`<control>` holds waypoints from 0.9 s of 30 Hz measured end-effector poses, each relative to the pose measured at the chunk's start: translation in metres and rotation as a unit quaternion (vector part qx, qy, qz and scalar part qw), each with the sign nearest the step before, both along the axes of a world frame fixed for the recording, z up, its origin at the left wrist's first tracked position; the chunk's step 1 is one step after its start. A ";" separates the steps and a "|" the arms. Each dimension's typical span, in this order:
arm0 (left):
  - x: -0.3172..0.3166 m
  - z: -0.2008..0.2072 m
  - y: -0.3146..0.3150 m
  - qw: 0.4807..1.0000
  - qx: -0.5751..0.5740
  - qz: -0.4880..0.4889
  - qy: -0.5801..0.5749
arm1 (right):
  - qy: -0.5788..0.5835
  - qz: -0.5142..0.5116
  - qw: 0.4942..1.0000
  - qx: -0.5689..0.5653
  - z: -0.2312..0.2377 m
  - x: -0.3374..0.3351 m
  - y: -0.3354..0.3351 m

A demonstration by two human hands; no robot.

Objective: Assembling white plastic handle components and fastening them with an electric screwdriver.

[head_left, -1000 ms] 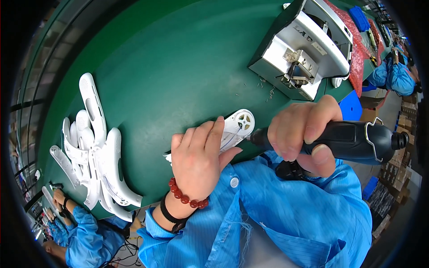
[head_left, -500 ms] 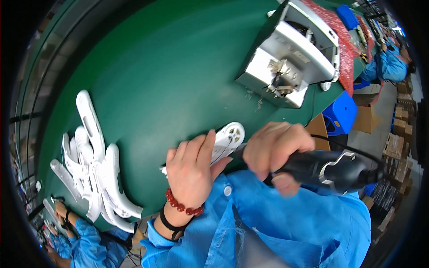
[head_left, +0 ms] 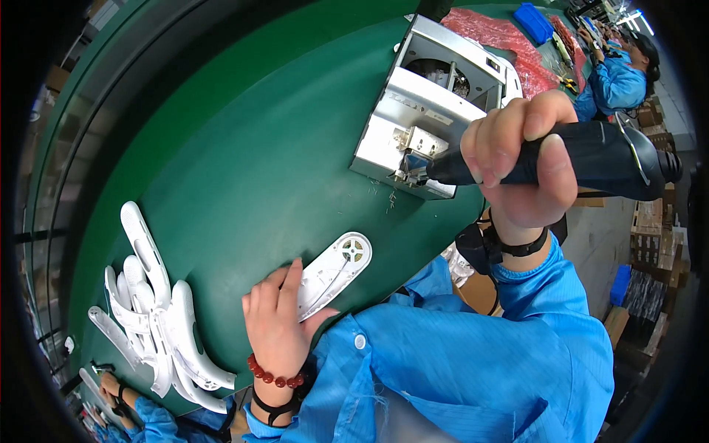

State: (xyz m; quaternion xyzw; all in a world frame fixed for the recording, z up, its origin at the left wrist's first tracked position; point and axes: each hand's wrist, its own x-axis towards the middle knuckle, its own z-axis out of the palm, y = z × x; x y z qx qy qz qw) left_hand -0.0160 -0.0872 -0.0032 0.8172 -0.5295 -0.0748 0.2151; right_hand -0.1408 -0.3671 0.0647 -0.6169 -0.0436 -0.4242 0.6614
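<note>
A long white plastic piece (head_left: 325,282) with a rounded end lies on the green table; a round speaker-like insert and a thin wire show in it. My left hand (head_left: 275,325) is closed on its near end, thumb on one side and fingers on the other. Raised at the right, my right hand (head_left: 526,159) wraps round a black electric screwdriver (head_left: 609,159). Its front end points left, at the small metal outlet of a screw feeder (head_left: 425,103), an open grey-and-white box. Whether the tip touches the outlet cannot be told.
Several white curved plastic pieces (head_left: 155,317) are heaped at the left. Loose screws (head_left: 391,198) lie by the feeder. Red bubble wrap (head_left: 509,44) and a blue bin (head_left: 533,22) are at the far right. Co-workers in blue sit at right (head_left: 617,81) and lower left (head_left: 159,421).
My right hand has carried the screwdriver up and away from the white piece to the screw feeder. The left hand still holds the piece. The whole view has shifted.
</note>
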 end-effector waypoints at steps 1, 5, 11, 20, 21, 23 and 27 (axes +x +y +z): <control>0.000 -0.006 0.003 1.000 0.005 0.017 0.015 | 0.010 -0.005 1.000 -0.003 -0.003 0.000 -0.001; 0.002 -0.013 0.006 1.000 -0.013 0.020 0.019 | 0.018 -0.018 1.000 -0.009 -0.006 0.001 -0.002; 0.005 -0.013 0.006 0.999 -0.016 0.022 0.018 | 0.033 -0.026 0.999 -0.023 -0.008 0.004 0.002; -0.001 -0.020 -0.012 0.996 -0.077 -0.005 0.051 | 0.068 0.018 0.996 0.056 -0.010 0.017 0.051; -0.001 -0.020 -0.014 0.994 -0.090 -0.006 0.054 | 0.055 0.042 0.996 0.059 -0.012 0.018 0.058; -0.002 -0.020 -0.012 0.994 -0.093 0.000 0.050 | 0.043 0.070 0.993 0.088 -0.017 0.026 0.079; -0.002 -0.022 -0.009 0.995 -0.088 0.004 0.052 | 0.093 0.114 0.979 0.139 -0.030 0.031 0.093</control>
